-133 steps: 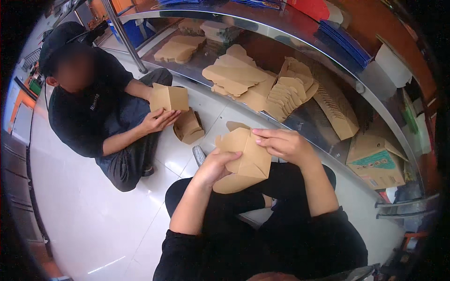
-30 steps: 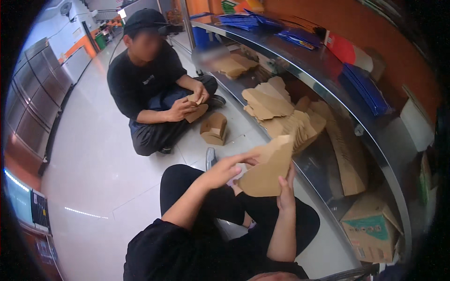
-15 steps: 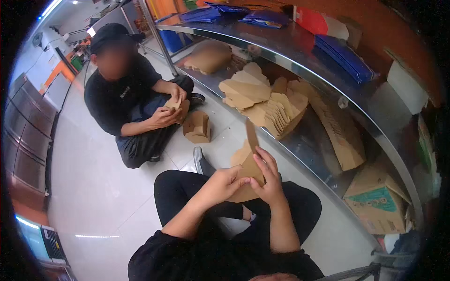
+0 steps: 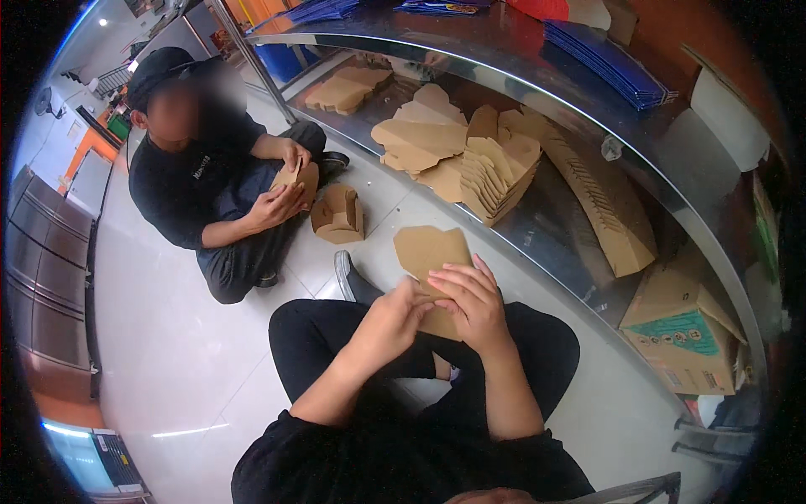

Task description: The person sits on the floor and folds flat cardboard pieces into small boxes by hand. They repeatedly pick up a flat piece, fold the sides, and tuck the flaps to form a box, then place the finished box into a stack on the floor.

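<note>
A brown cardboard box blank [image 4: 430,250], partly folded, stands up between my hands above my crossed legs. My left hand [image 4: 393,317] grips its left edge with thumb and fingers closed. My right hand [image 4: 470,304] lies over the right side, its fingers bent across the card and pressing near the fold. Both hands meet close together at the middle of the blank, so the fingertips behind the card are hidden. The blank's upper flap rises above my fingers, and its lower part shows below them.
Opposite me, a seated person [image 4: 197,160] folds another cardboard piece [image 4: 294,181]. A formed box [image 4: 338,213] stands on the floor beside them. Flat blanks [image 4: 420,134] and nested cartons [image 4: 495,181] lie on the metal shelf [image 4: 579,277] at right, near a large carton [image 4: 684,336].
My right hand has moved over the card, and the flap that stood edge-on has folded over flatter. My left hand has shifted slightly up. The view has tilted a little.
</note>
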Available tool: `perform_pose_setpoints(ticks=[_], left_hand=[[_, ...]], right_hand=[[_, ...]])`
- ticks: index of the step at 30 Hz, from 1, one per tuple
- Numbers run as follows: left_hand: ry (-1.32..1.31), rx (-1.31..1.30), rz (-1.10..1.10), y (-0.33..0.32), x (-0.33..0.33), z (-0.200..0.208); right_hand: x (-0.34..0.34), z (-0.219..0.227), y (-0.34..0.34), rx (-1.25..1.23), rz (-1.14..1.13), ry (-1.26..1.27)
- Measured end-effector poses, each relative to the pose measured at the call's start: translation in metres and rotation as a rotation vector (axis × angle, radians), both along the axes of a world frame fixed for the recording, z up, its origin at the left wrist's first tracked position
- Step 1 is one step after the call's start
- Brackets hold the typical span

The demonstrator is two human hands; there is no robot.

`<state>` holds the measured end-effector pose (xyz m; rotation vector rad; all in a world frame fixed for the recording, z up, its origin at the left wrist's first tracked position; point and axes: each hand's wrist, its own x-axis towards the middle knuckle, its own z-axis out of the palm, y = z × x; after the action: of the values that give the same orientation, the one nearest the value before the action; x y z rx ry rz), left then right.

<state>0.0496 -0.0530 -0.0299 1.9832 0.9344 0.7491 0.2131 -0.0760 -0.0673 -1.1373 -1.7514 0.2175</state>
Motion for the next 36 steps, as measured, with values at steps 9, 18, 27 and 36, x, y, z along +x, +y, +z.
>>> perform_pose_setpoints(ticks=[9, 18, 27, 36], left_hand=[[-0.938, -0.645, -0.032, 0.025, -0.005, 0.006], [-0.831, -0.911, 0.111, 0.014, 0.010, -0.009], [-0.940, -1.029, -0.040, 0.003, 0.014, -0.010], [-0.726, -0.820, 0.113, 0.013, 0.013, -0.023]], right_hand=[[0.009, -0.003, -0.012, 0.252, -0.090, -0.022], [0.006, -0.013, -0.006, 0.061, -0.164, 0.128], [0.007, -0.017, 0.000, -0.084, -0.090, 0.394], [-0.005, -0.022, 0.000, 0.011, -0.138, 0.101]])
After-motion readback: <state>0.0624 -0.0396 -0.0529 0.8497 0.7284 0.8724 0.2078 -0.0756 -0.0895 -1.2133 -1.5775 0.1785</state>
